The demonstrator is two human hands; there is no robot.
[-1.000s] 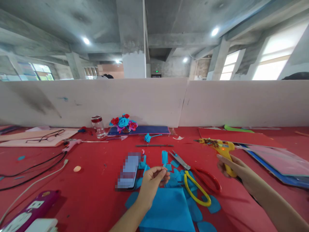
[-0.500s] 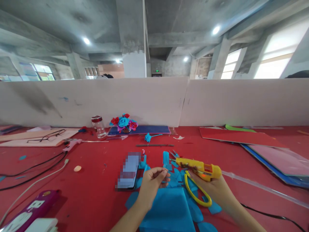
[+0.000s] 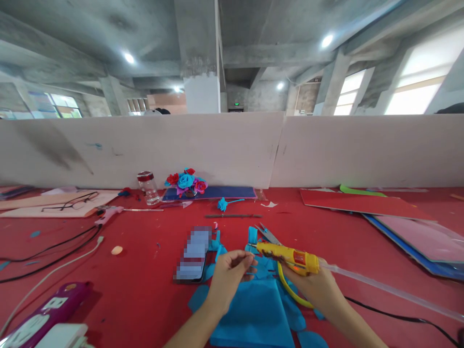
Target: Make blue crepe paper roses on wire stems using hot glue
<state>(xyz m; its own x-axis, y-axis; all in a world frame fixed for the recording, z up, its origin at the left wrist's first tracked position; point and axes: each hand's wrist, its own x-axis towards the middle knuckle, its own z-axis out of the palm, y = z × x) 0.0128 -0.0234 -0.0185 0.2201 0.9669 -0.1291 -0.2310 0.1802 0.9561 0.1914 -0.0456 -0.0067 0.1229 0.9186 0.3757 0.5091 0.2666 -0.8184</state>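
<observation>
My right hand [image 3: 308,280] is wrapped round a yellow hot glue gun [image 3: 286,255], with a clear glue stick [image 3: 384,290] trailing from its back. Its nozzle points left, close by the fingertips of my left hand [image 3: 234,270]. Those fingers are pinched together; whatever is between them is too small to make out. Below both hands lie blue paper sheets [image 3: 253,314] and cut blue pieces. Scissors [image 3: 268,234] with yellow handles lie partly hidden behind the glue gun and my right hand.
A phone [image 3: 195,256] lies left of my left hand. Farther back are a blue paper flower [image 3: 223,204], a thin stick [image 3: 234,216], a flower arrangement [image 3: 186,182] and a glass jar [image 3: 148,189]. A purple power strip [image 3: 54,309] is front left, coloured sheets [image 3: 409,237] right.
My right hand has brought the glue gun left and slightly down, its nozzle now nearer my left fingertips. More of the scissors' blades shows. My left hand has hardly moved.
</observation>
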